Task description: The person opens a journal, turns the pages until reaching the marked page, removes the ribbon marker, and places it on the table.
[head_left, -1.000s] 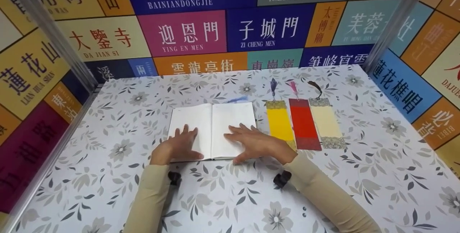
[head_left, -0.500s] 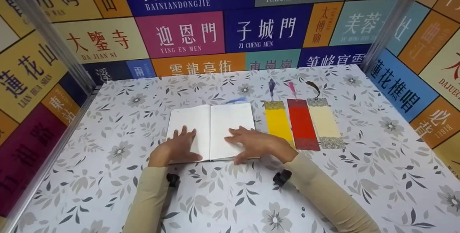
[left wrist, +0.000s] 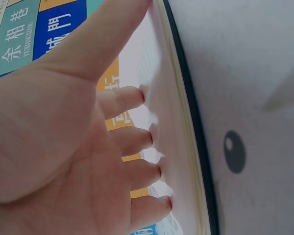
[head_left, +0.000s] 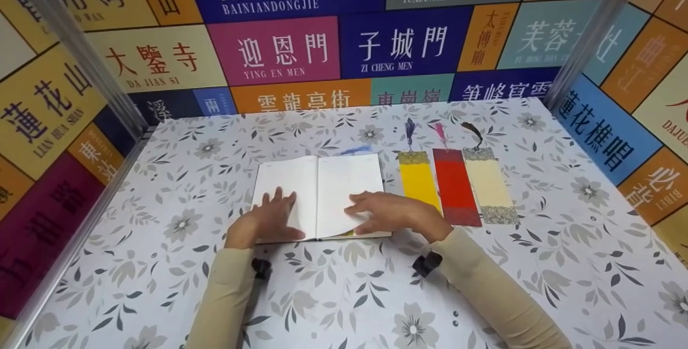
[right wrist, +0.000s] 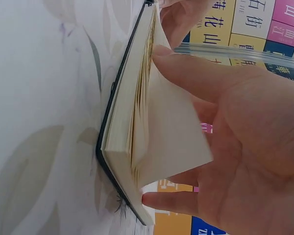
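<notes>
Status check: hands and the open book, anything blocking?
Left hand flat on left page of open white-paged notebook. Right hand lifting corner of right page. Yellow bookmark beside book; nothing blocking.

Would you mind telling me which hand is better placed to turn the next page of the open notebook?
Right. The right hand already lifts the near corner of the right-hand page, its thumb under the sheet. The left hand lies flat on the left page of the notebook, holding it down.
</notes>
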`<state>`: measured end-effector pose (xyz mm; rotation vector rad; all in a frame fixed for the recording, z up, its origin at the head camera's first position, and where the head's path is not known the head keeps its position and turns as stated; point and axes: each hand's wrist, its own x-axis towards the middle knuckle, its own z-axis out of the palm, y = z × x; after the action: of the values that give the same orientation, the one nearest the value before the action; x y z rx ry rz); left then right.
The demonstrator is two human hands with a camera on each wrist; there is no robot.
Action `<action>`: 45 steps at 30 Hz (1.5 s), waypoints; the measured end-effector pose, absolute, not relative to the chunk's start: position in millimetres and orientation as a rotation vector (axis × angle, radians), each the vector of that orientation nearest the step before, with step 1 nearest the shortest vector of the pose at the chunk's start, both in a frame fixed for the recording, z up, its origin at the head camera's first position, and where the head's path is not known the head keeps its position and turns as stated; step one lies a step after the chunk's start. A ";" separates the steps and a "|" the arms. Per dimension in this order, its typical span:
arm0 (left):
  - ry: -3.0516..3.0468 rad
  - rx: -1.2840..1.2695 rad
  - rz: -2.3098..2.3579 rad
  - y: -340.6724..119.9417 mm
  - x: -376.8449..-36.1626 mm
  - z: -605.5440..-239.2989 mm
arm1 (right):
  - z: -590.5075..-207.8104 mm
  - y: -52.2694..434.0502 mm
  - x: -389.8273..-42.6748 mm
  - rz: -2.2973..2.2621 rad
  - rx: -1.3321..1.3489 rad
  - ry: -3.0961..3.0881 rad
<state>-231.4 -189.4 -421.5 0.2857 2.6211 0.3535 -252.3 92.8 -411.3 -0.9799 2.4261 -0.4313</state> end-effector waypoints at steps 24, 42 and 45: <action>2.605 0.273 0.398 -193.9 -230.2 -425.5 | -418.4 120.2 -285.5 -0.731 -0.826 2.576; 2.618 0.294 0.466 -193.2 -228.8 -423.0 | -429.8 132.5 -303.9 -1.699 -0.202 2.121; 2.605 0.271 0.485 -192.9 -228.2 -423.8 | -430.5 130.2 -303.2 -1.680 -0.084 2.083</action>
<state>-228.2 -192.9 -423.8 0.2711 2.6049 0.4853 -303.2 130.2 -430.5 -0.0841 2.0832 -1.6800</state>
